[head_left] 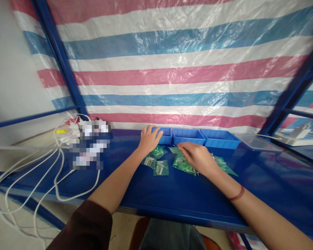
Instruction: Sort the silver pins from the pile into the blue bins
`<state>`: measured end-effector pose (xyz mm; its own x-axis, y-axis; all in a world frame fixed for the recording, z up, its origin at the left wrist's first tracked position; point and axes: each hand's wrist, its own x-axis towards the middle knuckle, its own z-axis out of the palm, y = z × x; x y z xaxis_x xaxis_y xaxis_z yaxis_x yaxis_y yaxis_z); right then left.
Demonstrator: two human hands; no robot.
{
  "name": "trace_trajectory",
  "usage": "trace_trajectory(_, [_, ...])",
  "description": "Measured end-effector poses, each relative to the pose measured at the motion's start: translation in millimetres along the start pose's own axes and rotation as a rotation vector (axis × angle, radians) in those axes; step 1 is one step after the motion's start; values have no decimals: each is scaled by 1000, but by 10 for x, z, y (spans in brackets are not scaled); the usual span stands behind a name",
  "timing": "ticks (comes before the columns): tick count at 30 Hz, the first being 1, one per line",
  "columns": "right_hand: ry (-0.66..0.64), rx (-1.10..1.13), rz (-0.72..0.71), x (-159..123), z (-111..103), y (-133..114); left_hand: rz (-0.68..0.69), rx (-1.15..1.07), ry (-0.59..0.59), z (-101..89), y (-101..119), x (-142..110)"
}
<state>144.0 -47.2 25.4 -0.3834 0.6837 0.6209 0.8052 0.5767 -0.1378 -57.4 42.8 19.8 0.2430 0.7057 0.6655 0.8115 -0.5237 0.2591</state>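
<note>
My left hand (149, 139) lies at the left blue bin (165, 136), its fingers stretched and apart over the near left side. My right hand (197, 157) is closed in a pinch just in front of the middle blue bin (188, 136). A tiny dark tip shows at its fingertips, too small to name. Under and beside that hand lies a pile of green-tinted plastic bags (181, 164) with small metal pieces in them. Nearer my left hand is a flat clear bag (161, 168) holding several short metal pins, beside another such bag (149, 160).
A third blue bin (220, 139) stands at the right of the row, with a clear plastic lid (261, 143) beyond it. White cables (58, 173) loop over the left end of the blue table (156, 194). A striped sheet (172, 80) hangs behind.
</note>
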Motion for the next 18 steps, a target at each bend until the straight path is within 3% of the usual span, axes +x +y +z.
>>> trace_trajectory(3, [198,74,121,17,-69,42,110,-433,-158,-103,245,-47])
trace_trajectory(7, [278,254,295,26,-128,56,-2,-832,-345,-87,535,-191])
trace_trajectory(10, [286,412,359,29,-118,62,-75,-994,-316,-21,612,-239])
trace_trajectory(14, [316,598,467,42,-118,18,-77,-881,-109,-53,591,-210])
trace_trajectory(18, [96,871,578,63,-165,-93,120,-589,39,-168,585,-210])
